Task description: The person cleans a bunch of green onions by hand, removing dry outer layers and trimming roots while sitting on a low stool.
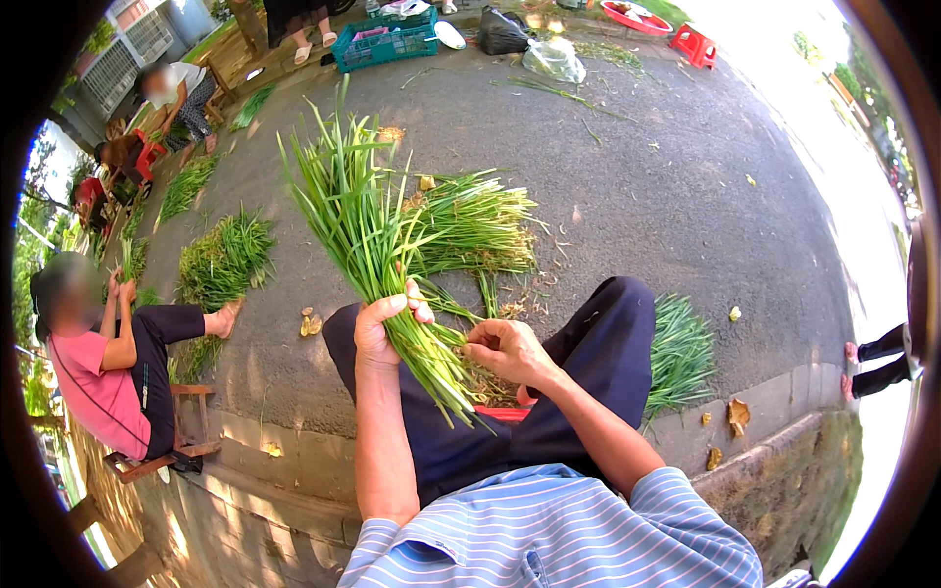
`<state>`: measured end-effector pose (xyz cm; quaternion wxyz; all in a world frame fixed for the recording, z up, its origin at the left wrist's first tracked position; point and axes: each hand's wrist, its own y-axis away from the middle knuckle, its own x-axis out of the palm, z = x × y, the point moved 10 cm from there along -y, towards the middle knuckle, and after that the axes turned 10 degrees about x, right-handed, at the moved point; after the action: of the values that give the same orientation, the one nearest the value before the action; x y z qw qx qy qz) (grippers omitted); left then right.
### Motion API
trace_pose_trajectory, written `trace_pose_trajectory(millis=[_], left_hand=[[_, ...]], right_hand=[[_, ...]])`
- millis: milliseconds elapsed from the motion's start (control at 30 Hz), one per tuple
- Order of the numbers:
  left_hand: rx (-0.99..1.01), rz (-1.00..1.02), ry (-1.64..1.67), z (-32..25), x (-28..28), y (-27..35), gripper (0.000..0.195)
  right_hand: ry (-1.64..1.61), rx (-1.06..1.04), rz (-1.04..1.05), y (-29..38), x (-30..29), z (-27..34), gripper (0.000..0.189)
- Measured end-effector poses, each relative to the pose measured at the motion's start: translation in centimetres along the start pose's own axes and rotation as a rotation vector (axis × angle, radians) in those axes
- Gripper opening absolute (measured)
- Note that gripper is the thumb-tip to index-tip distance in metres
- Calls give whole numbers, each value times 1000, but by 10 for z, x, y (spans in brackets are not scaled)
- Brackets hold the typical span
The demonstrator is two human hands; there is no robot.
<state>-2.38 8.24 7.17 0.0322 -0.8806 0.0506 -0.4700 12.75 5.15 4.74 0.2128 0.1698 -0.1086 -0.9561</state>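
Note:
My left hand [381,327] is wrapped around a thick bunch of garlic chives [360,213], whose green leaves fan out away from me. The bunch's pale stem ends point down towards my lap. At the right edge of those ends, my right hand [509,351] pinches with thumb and forefinger; the bit of stem between them is mostly hidden. Just beyond the bunch, a heap of chives [478,224] lies on the asphalt, with dry trimmings [518,305] beside it. Another pile of chives [678,353] rests to the right of my knee.
At left, a person in a pink top [99,375] sits on a wooden stool [192,419], holding chives. More chives [224,257] lie nearby. Other people sit farther back. A green crate [386,40], a black bag [502,31] and a red stool [695,45] stand along the far side.

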Motion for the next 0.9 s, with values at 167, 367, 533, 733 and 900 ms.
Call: trace_pose_trajectory(millis=[167, 367, 533, 733, 900], left_hand=[[6, -27, -18, 0, -4, 2, 45], [9, -68, -42, 1, -7, 3, 45], [-6, -52, -156, -2, -2, 4, 46], [-2, -24, -221, -4, 4, 5, 47], [1, -114, -295, -4, 8, 5, 46]], right_hand=[[-133, 113, 60, 0, -4, -15, 22], [-434, 219, 280, 2, 12, -34, 17], [-770, 277, 307, 4, 7, -36, 10], [-1072, 246, 404, 6, 9, -39, 4], [-1084, 194, 388, 6, 6, -36, 5]])
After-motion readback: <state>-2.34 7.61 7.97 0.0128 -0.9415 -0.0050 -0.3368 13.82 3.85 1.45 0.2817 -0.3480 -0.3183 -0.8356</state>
